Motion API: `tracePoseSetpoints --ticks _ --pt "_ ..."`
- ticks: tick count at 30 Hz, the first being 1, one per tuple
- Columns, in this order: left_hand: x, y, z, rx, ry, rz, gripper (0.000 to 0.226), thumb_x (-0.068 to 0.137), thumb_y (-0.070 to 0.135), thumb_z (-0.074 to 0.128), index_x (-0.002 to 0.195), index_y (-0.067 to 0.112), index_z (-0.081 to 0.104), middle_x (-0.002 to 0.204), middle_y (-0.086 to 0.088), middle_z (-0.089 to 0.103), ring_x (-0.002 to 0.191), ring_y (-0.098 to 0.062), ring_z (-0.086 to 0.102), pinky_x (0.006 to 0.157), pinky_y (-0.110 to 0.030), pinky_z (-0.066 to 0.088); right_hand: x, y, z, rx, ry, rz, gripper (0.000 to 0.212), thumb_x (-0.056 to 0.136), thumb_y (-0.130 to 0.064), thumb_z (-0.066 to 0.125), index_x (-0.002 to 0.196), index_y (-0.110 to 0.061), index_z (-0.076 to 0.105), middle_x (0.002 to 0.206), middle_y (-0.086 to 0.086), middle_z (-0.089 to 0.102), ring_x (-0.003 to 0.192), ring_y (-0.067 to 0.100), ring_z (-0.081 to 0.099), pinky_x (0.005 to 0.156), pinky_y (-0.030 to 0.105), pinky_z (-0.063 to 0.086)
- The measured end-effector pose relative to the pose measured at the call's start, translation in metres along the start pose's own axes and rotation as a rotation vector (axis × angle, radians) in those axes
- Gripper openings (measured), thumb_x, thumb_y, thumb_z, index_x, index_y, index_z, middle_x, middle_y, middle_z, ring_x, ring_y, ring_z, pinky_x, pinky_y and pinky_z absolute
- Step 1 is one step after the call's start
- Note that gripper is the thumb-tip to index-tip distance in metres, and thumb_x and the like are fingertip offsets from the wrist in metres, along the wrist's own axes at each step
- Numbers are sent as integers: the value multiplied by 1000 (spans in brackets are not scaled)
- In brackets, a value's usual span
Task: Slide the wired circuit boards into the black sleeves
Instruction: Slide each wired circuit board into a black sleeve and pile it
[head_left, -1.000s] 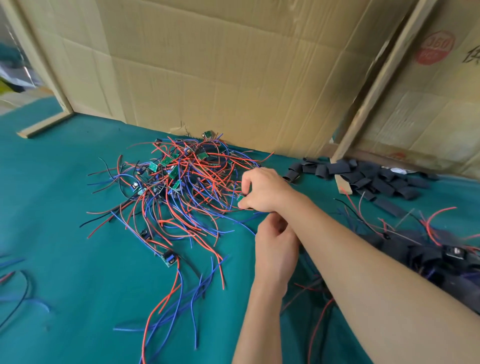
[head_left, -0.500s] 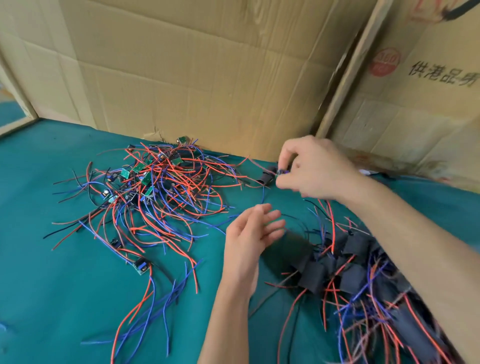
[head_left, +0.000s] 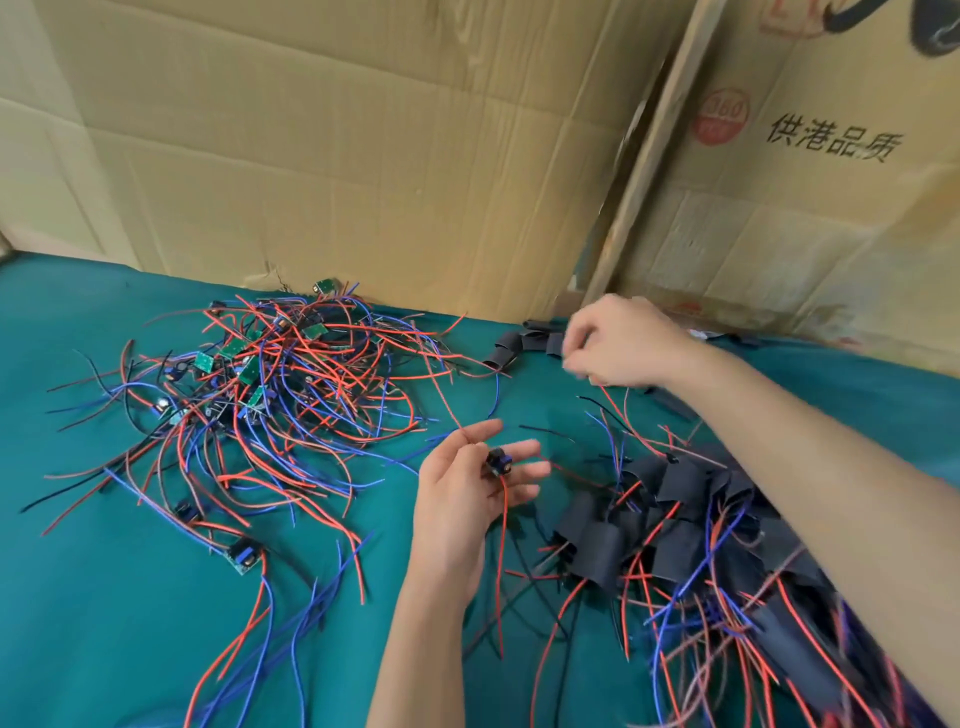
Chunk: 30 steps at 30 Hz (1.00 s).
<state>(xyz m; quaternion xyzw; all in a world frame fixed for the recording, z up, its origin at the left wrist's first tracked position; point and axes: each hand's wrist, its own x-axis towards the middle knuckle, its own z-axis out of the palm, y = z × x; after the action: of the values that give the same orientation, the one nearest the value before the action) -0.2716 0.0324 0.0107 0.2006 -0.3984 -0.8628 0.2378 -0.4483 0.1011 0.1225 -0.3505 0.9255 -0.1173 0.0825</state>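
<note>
Partly done: many small green circuit boards with red and blue wires (head_left: 270, 374) lie unsleeved mid-cloth; finished black sleeved bundles (head_left: 675, 519) crowd the right edge.
Left hand (head_left: 462, 499) pinches one small wired board (head_left: 500, 462); right hand (head_left: 623, 340), blurred with grasp unclear, reaches flat black empty sleeves (head_left: 524, 343) at the back edge.

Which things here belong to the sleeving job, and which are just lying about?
Job: left hand holding a wired board; right hand at the empty black sleeves; unsleeved boards pile; sleeved pile.
Lying about: cardboard sheets; green cloth.
</note>
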Motion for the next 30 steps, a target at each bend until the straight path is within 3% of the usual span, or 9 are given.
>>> tracePoseSetpoints --ticks 3,5,7,10,13,17,19,24,30 --pt "0 0 -3 98 -21 4 39 94 -5 27 120 3 55 96 -19 77 60 -24 69 46 -23 47 28 53 11 -215 22 265 23 88 -16 62 109 -14 70 125 20 65 113 38 63 97 41 55" --pt "-1 0 -4 140 -35 20 40 92 -5 27 120 3 56 95 -18 77 54 -24 65 43 -22 41 31 81 26 -256 -20 382 25 92 -21 64 113 -9 63 133 22 60 119 40 60 96 42 53" --pt "-1 0 -3 181 -41 33 43 91 -6 26 119 4 57 91 -17 77 48 -24 62 39 -22 38 31 91 37 -221 21 411 22 92 -33 68 97 -13 60 122 20 62 114 39 61 90 41 52" --pt "-3 -1 -3 247 -55 30 46 91 -5 24 121 7 56 82 -19 75 41 -24 56 36 -22 36 36 88 44 -152 113 404 42 88 -44 74 70 -17 47 98 16 59 94 35 62 75 37 47" --pt "-6 1 -3 316 -90 24 48 92 -2 24 124 13 56 79 -16 74 37 -22 52 35 -21 36 37 84 44 -113 171 422 31 83 -37 82 91 -11 67 109 17 66 101 38 65 78 39 54" --pt "-6 1 -3 354 -132 14 37 104 7 29 127 18 55 69 -12 71 34 -20 50 34 -20 37 33 77 28 -95 249 461 26 82 -24 81 104 -13 72 120 19 65 108 38 65 86 39 56" --pt "-7 0 -2 362 -142 17 30 109 17 32 128 20 55 66 -11 69 35 -21 51 34 -21 38 26 65 10 13 329 468 24 80 -24 81 100 -13 73 114 18 68 105 36 65 81 35 54" --pt "-10 2 2 374 -150 43 28 110 21 36 129 26 56 68 -13 71 35 -21 52 35 -21 39 -28 2 -7 574 429 238 19 59 -25 79 60 -16 61 55 -2 66 67 25 69 56 30 41" --pt "-9 1 5 409 -130 97 30 108 13 37 125 22 61 65 -7 68 36 -21 54 34 -21 39 -85 -40 67 651 281 60 22 69 -26 79 65 -19 58 61 -2 68 56 14 67 56 32 51"
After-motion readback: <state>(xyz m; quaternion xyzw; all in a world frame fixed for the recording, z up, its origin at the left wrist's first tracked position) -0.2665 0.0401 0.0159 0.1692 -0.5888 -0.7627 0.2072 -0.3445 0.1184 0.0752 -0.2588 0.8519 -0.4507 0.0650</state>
